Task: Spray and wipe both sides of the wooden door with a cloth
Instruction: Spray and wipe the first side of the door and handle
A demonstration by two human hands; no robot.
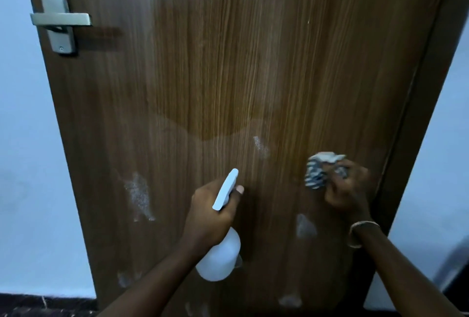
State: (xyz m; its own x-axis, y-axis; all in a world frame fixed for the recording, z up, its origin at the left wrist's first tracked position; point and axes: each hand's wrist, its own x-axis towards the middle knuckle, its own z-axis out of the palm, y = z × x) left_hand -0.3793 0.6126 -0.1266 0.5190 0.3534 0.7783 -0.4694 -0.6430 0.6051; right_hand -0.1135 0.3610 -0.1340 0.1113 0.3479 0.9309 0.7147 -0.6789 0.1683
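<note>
- The left hand is gripping the neck of a white spray bottle, fingers curled round it and one fingertip showing just past the trigger head.
- The bottle's long axis is running nearly upright with a slight rightward lean: its round body is hanging below the hand, and its nozzle is pointing up towards the wooden door.
- The bottle is sitting low in front of the door, near the middle of its width.
- The right hand is clutching a bunched striped cloth, fingers closed round it, and is holding it against the door near the right edge.
- A bracelet is circling the right wrist.
- White spray patches are lying on the lower door, apart from one another.
- The metal door handle is sitting at the upper left, its lever lying level and pointing right.
</note>
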